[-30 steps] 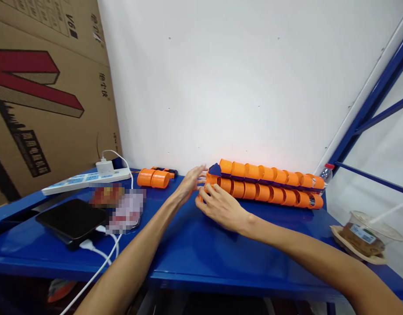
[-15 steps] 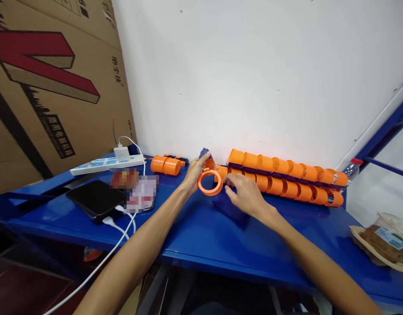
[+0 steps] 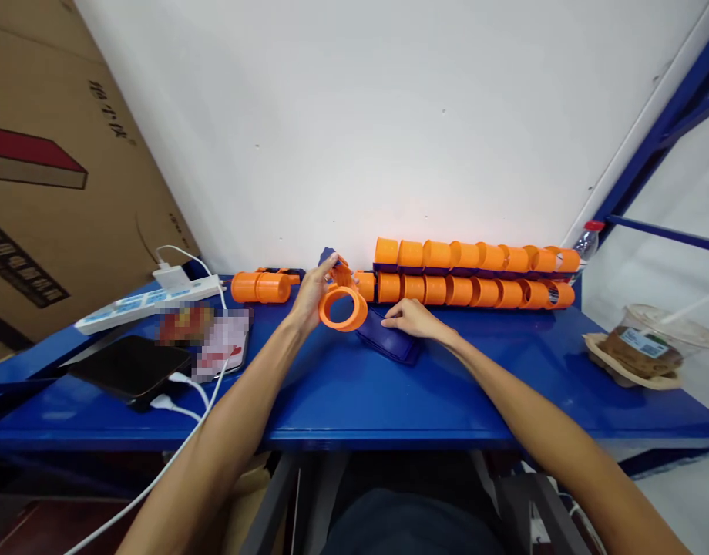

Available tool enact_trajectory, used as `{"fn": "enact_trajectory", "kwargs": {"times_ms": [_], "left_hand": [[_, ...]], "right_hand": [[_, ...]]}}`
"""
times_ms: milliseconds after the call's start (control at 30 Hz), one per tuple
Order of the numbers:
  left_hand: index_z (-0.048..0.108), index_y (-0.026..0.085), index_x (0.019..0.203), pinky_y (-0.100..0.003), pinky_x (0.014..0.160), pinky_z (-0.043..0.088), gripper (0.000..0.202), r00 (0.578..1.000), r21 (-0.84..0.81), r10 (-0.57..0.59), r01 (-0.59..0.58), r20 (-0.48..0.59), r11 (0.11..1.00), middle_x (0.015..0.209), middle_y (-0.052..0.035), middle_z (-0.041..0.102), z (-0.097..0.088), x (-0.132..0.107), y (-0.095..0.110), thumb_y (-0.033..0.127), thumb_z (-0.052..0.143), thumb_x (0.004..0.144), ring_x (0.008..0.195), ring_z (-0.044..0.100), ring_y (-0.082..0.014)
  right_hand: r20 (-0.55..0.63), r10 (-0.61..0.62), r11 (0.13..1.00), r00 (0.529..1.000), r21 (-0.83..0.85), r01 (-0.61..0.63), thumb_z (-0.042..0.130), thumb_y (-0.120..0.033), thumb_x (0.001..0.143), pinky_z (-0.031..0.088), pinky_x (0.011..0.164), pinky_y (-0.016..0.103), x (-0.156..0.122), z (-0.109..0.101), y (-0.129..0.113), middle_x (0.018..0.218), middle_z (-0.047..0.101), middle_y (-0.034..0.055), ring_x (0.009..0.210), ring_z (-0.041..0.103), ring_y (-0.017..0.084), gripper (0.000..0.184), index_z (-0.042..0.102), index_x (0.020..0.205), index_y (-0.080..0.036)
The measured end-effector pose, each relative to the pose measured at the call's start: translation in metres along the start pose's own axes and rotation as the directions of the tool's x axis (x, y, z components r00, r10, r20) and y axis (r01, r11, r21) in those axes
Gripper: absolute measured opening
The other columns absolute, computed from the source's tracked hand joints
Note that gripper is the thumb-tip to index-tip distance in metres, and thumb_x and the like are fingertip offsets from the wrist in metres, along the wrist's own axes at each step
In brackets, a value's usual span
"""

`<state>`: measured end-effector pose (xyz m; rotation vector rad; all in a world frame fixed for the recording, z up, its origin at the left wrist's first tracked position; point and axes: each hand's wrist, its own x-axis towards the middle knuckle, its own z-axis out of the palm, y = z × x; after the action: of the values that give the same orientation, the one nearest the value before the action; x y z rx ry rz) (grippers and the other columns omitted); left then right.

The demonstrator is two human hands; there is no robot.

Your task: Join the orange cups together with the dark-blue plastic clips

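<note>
My left hand (image 3: 309,297) is closed on an orange ring-shaped piece (image 3: 343,307) with a small dark blue part at its top, held just above the blue table (image 3: 389,393). My right hand (image 3: 412,318) lies with fingers flat on a dark blue flat piece (image 3: 389,345) on the table, right of the ring. Behind both hands, against the white wall, two stacked rows of orange cylinders on dark blue strips (image 3: 475,274) stretch to the right.
A short pair of orange cylinders (image 3: 260,287) lies at the back left. Further left are a white power strip (image 3: 146,301) with charger, a black tablet (image 3: 129,368), blurred items and a white cable. A plastic drink cup (image 3: 643,347) sits at the right edge beside a blue shelf frame.
My left hand has drawn the orange ring off the end of the rows and lifted it leftward. My right hand went from the cylinder end down onto the dark blue flat piece.
</note>
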<state>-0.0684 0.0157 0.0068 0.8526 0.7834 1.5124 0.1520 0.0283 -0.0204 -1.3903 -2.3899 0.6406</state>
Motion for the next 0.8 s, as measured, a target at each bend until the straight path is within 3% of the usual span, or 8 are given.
{"fn": "enact_trajectory", "kwargs": {"times_ms": [100,233,433,567,800], "left_hand": [[0.069,0.014,0.089,-0.038,0.075,0.063,0.036,0.999,-0.007,-0.053,0.053,-0.007,0.999,0.080,-0.0096,0.073,0.000,-0.001,0.003,0.049,0.074,0.084,0.076,0.076,-0.0250],[0.070,0.014,0.088,-0.038,0.076,0.064,0.037,0.993,0.036,-0.113,0.113,0.023,0.993,0.084,-0.0119,0.075,0.003,-0.003,0.006,0.050,0.072,0.086,0.078,0.076,-0.0266],[0.071,0.014,0.092,-0.033,0.072,0.063,0.030,0.980,0.095,-0.186,0.178,0.076,0.979,0.081,-0.0100,0.074,0.008,-0.008,0.001,0.043,0.075,0.085,0.075,0.075,-0.0231],[0.073,0.012,0.098,-0.032,0.071,0.062,0.032,0.964,0.131,-0.224,0.206,0.145,0.970,0.089,-0.0122,0.076,0.010,-0.013,-0.002,0.042,0.074,0.085,0.077,0.075,-0.0228],[0.073,0.011,0.094,-0.032,0.070,0.062,0.033,0.966,0.192,-0.187,0.152,0.180,0.970,0.080,-0.0111,0.076,0.017,-0.018,-0.007,0.037,0.082,0.076,0.072,0.074,-0.0229]], "right_hand": [[-0.055,-0.005,0.997,0.998,0.083,0.009,0.068,-0.024,0.083,0.036,0.065,0.023,-0.001,-0.012,0.002,0.067,0.067,-0.0016,0.071,0.060,0.014,0.018,0.076,0.070,-0.015],[-0.240,-0.028,0.994,0.970,0.098,0.053,0.064,-0.026,0.085,0.034,0.064,0.023,-0.004,-0.025,0.002,0.066,0.061,-0.0022,0.068,0.055,0.013,0.018,0.071,0.073,-0.014],[-0.459,-0.018,0.994,0.888,-0.101,-0.032,0.053,-0.029,0.100,0.036,0.067,0.026,-0.012,-0.020,-0.008,0.088,0.074,0.0042,0.077,0.064,0.018,0.022,0.069,0.108,-0.017],[-0.470,-0.044,0.967,0.881,-0.243,-0.082,0.043,-0.032,0.105,0.041,0.074,0.029,-0.022,-0.015,-0.022,0.103,0.078,0.0091,0.090,0.072,0.024,0.033,0.066,0.126,-0.021],[-0.423,-0.100,0.915,0.901,-0.395,-0.084,0.034,-0.030,0.107,0.044,0.075,0.032,-0.032,-0.009,-0.036,0.098,0.079,0.0121,0.090,0.074,0.029,0.041,0.060,0.136,-0.020]]}}
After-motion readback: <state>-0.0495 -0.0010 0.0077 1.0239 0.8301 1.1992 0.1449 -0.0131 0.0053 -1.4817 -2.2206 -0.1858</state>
